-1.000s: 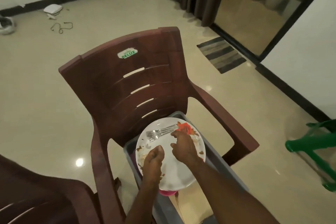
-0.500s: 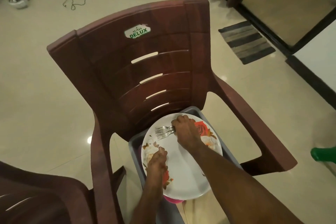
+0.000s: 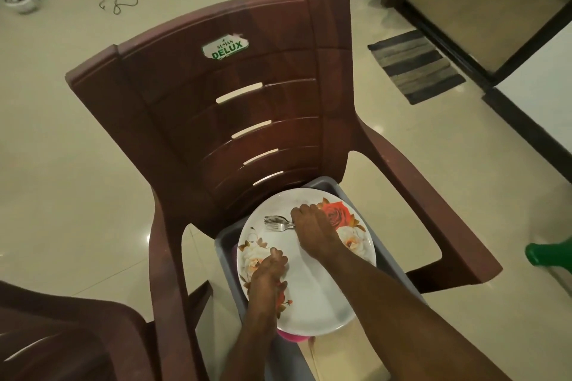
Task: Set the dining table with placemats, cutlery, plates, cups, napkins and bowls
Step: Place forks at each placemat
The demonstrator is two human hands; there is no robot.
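Plate: white, floral print, with a red rose at the right rim, cream/white roses with brown leaves at left and right, and a small red-orange flower near the front-left edge. Forks: silver metal. Tub under the plate: grey. Pink item peeking out below the plate's front edge. Chair: dark reddish-brown plastic, with a white sticker lettered in green. Second chair at lower left: same brown. Floor: glossy cream tile. Mat: grey and black stripes. Skirting: black. Green object at the right edge.
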